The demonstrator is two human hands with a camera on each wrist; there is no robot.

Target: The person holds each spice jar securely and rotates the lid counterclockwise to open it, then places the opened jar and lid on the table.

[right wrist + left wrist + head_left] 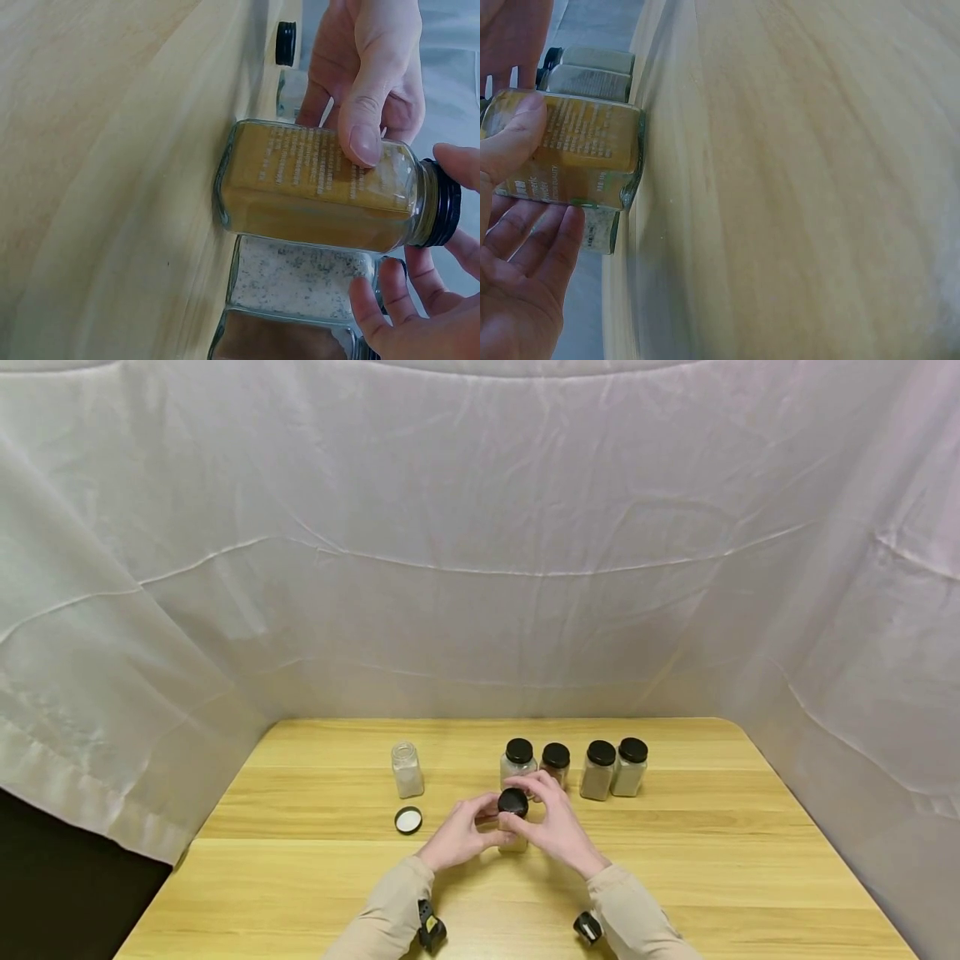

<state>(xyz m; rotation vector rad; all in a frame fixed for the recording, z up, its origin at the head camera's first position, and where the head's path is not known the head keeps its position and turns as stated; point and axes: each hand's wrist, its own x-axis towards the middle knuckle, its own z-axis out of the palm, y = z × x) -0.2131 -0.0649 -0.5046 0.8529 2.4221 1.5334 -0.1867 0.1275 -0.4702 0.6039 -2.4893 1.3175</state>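
A glass spice jar (514, 842) of yellow-brown powder, with printed text on its side, stands upright on the table in front of me. My left hand (461, 837) holds its body, thumb on one face and fingers on the opposite side, as the left wrist view shows. Around the jar's black lid (448, 202) curl the thumb and fingers of my right hand (557, 827). The lid sits on the jar's neck. Right behind stands a jar of speckled white contents (300, 274), and beside that a jar of brown powder (285, 335).
An open glass jar (407, 775) with pale contents stands at the left. Its side of the table also has a black lid (408, 820), white inside facing up. Two more lidded jars, one grey (597, 774) and one paler (630, 770), stand back right. A pale curtain (480, 610) surrounds the table.
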